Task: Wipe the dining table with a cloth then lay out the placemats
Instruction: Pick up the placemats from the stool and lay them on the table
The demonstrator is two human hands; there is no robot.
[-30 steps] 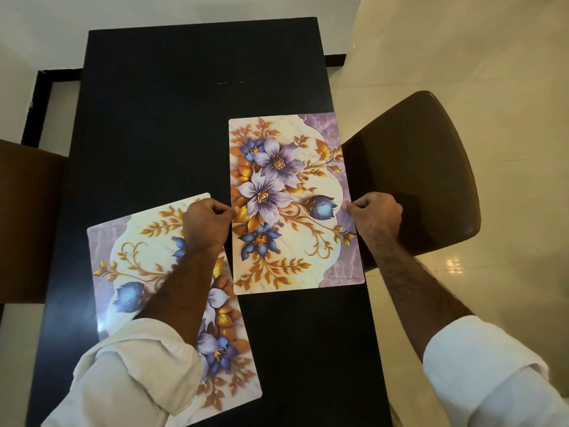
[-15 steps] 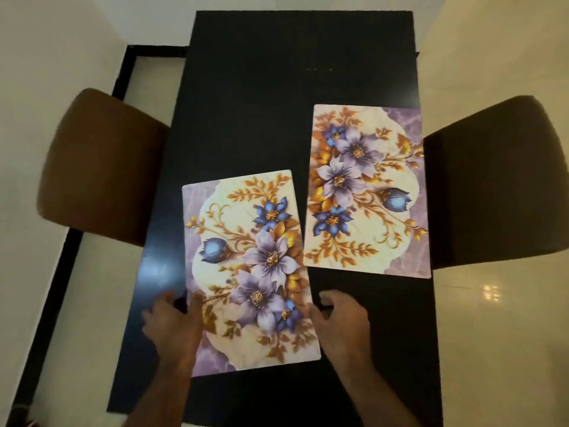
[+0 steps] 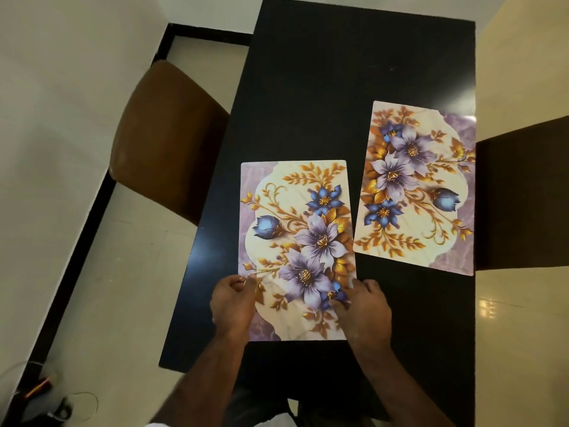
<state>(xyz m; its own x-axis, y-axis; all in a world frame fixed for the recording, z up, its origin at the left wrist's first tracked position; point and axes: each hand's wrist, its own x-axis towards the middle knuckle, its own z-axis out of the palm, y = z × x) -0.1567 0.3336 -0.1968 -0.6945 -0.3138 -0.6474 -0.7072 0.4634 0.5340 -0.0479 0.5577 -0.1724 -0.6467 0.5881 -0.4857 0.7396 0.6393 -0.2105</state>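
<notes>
now left hand [image 3: 232,303], right hand [image 3: 365,312] grip squared placemat [image 3: 295,211]

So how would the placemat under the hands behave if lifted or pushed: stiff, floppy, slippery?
The near placemat is likely thin and fairly stiff: it lies flat with straight edges and no curl where the left hand and right hand grip its sides. It is probably light, being a thin sheet. Its glossy face on the smooth table suggests it slides easily.
</notes>
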